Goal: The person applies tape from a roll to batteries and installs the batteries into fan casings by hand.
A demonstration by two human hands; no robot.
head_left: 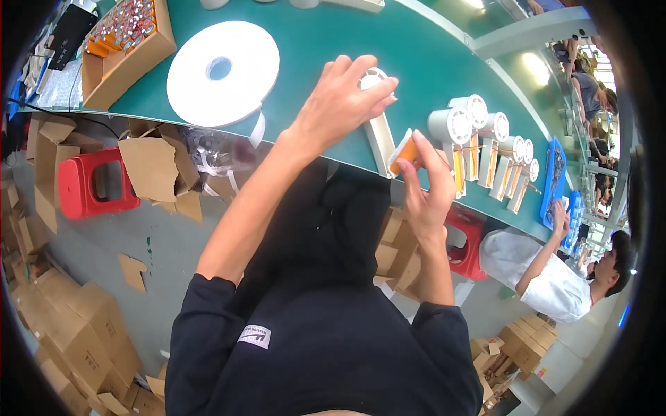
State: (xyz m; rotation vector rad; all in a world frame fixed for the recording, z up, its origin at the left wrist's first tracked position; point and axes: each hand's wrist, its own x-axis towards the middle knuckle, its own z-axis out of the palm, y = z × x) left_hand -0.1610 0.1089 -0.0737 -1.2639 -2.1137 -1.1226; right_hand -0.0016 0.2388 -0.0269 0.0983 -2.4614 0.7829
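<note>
My left hand [343, 100] is closed around the round, slotted head of a white plastic housing [379, 142]. The trough-like handle of that housing points toward the table's near edge. Between the thumb and fingers of my right hand [428, 191] is a small orange battery [406, 154] with a white strip along one side. It is held just right of the handle's end; whether they touch I cannot tell. Farther right stands a row of several similar white housings [459, 126], with orange pieces and wires in their handles.
A large roll of white tape [250, 76] lies left on the green table [312, 35]. Beyond it is a cardboard box [132, 76] of orange batteries. Blue trays [553, 177] stand far right, by a co-worker in white [555, 281]. Red stools [97, 184] and cartons [83, 319] sit below.
</note>
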